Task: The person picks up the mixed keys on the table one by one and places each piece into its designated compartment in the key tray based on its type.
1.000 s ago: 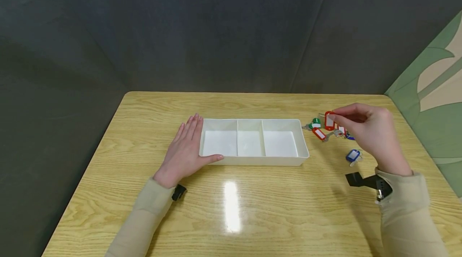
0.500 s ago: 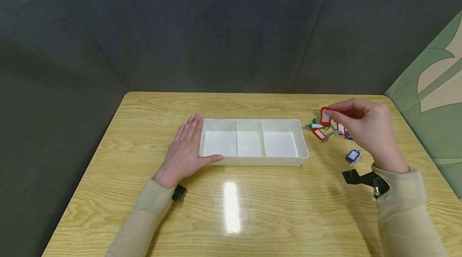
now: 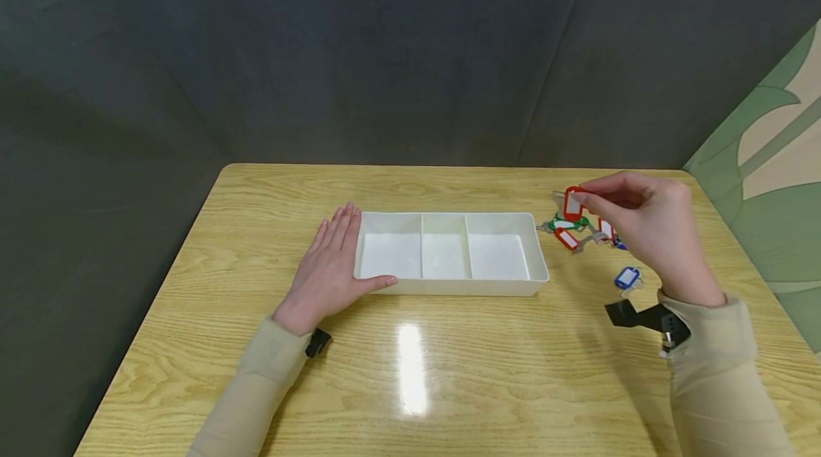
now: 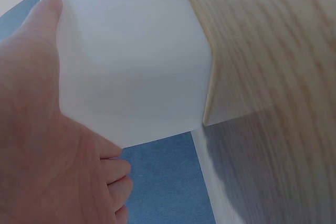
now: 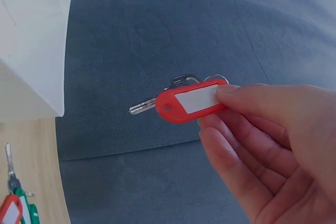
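Note:
Between thumb and fingers, my right hand (image 3: 654,229) pinches a red key tag (image 3: 574,204) with a white label. In the right wrist view a key (image 5: 143,107) and a ring show behind this tag (image 5: 191,100). It is held up over a small pile of tagged keys, where another red key tag (image 3: 567,239) and green key tags (image 3: 563,224) lie. My left hand (image 3: 327,268) rests with straight fingers along the left end of a white three-compartment tray (image 3: 449,286), its thumb on the front wall.
A blue key tag (image 3: 626,277) lies apart, in front of the pile. The pile sits just right of the tray on the wooden table (image 3: 487,371). A dark curtain (image 3: 385,58) stands behind the table, and a green patterned panel (image 3: 779,157) is at the right.
My right hand has moved slightly left and up with the red key tag, showing more of the green tags beneath. The left hand and tray stay in place.

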Available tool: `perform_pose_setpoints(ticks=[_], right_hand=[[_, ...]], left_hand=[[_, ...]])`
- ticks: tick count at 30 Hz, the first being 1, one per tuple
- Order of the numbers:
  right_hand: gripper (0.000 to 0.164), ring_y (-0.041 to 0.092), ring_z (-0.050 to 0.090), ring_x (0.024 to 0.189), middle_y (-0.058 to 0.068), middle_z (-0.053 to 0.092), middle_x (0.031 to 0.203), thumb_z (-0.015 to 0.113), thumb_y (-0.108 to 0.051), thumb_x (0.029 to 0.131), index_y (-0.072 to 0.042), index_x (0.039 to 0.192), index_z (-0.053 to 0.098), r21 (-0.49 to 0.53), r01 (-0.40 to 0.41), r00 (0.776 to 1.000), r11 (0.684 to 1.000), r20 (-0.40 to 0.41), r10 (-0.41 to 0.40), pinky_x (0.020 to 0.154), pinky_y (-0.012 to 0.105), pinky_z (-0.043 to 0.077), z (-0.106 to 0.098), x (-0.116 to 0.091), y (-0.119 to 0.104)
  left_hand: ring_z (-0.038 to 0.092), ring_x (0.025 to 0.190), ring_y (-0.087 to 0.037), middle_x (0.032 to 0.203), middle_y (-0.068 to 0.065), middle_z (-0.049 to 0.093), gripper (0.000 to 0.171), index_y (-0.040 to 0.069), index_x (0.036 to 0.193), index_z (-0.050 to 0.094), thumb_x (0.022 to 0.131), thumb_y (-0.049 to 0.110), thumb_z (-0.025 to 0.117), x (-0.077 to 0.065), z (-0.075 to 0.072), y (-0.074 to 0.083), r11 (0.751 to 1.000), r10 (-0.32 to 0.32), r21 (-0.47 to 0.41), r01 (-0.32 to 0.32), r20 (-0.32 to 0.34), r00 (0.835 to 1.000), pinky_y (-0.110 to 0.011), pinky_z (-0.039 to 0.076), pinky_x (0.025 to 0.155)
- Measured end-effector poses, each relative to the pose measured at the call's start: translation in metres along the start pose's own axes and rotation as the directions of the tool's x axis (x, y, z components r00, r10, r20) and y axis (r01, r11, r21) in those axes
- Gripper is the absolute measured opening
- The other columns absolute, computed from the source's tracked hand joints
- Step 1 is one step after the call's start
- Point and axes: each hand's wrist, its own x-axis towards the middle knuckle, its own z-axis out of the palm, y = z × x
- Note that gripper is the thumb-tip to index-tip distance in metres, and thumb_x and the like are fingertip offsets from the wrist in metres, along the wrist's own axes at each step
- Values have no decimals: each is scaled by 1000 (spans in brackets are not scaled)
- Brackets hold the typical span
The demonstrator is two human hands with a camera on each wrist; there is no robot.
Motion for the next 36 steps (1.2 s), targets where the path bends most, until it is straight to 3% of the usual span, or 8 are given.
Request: perform_pose_setpoints(ticks=[12, 19, 25, 36], right_hand=[[11, 7, 71, 73, -4, 76, 90, 83, -11, 87, -9, 97, 81, 46, 36, 999, 998, -4, -36, 56, 12, 51, 3, 2, -7], [11, 1, 70, 72, -2, 76, 89, 83, -4, 85, -5, 96, 81, 53, 43, 999, 998, -15, -42, 58, 10, 51, 7, 3, -10], [11, 2, 69, 69, -4, 76, 89, 84, -6, 85, -8, 96, 81, 49, 41, 999, 998, -14, -41, 53, 11, 49, 9, 2, -12], [12, 4, 69, 70, 1, 76, 90, 85, -9, 85, -11, 96, 82, 52, 64, 998, 997, 17, -65, 62, 11, 52, 14, 1, -14]], left_hand=[[-4, 154, -24, 169, -13, -2, 125, 2, 162, 2, 82, 91, 40, 0, 0, 0, 1000, 3, 4, -3, 0, 1000, -37, -4, 123], [-3, 154, -25, 169, -15, 1, 125, 2, 162, 3, 82, 91, 40, 0, 0, 0, 1000, 7, 9, -7, -5, 1000, -37, -3, 123], [-3, 154, -25, 169, -15, 0, 126, 1, 162, 3, 82, 90, 41, 0, -1, 0, 1000, 6, 6, -6, -2, 1000, -37, -4, 123], [-4, 154, -24, 169, -14, 0, 126, 2, 162, 3, 82, 91, 41, 0, -1, 1, 1000, 5, 3, -5, 0, 1000, -37, -3, 123]])
